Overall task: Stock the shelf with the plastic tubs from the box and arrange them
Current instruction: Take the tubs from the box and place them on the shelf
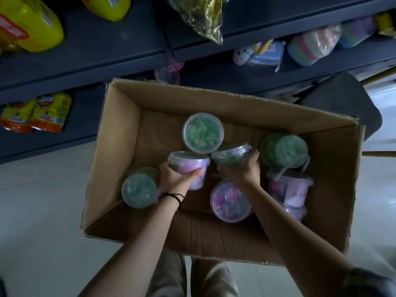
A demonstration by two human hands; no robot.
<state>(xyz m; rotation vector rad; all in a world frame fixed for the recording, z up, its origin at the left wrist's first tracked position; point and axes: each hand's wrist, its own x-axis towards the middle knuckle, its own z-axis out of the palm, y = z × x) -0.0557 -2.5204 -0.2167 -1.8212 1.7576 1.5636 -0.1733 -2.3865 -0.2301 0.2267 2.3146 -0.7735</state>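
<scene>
An open cardboard box sits on the floor below me with several clear-lidded plastic tubs inside. My left hand grips a purple tub lying on its side in the box's middle. My right hand grips a green tub just to its right, also tilted. An upright green tub stands behind them. Another green tub is at the left wall. A purple tub lies under my right forearm. More green tubs and purple tubs crowd the right side.
Dark shelves rise behind the box. They carry yellow bottles, orange snack packs, a gold foil bag and pastel goods. A dark stool stands at the right. The floor is pale tile.
</scene>
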